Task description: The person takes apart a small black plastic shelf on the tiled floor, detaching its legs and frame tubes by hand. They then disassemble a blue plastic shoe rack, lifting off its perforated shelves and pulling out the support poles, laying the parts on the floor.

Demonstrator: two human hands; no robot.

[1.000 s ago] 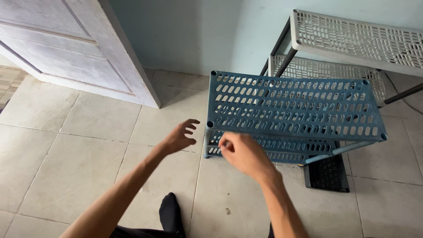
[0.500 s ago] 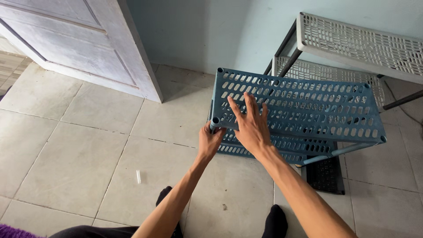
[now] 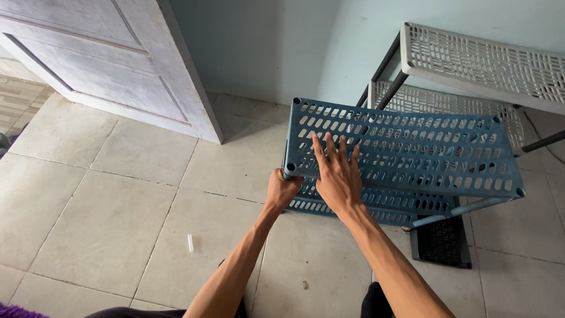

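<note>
A blue plastic rack (image 3: 424, 147) with slotted shelves stands on the tiled floor. My left hand (image 3: 281, 189) is closed around the rack's near-left corner post, just under the top shelf. My right hand (image 3: 338, 174) lies flat on the top shelf near that same corner, fingers spread and pointing away from me. A lower blue shelf (image 3: 376, 203) shows beneath the top one.
A white-and-black rack (image 3: 477, 65) stands behind the blue one against the pale wall. A white door (image 3: 112, 65) is at the upper left. A black grid piece (image 3: 441, 241) lies on the floor under the rack's right side. A small white stick (image 3: 190, 242) lies on the tiles.
My left hand went from open in the air to gripping the corner post. My right hand moved up from the rack's front edge onto the top shelf and flattened.
</note>
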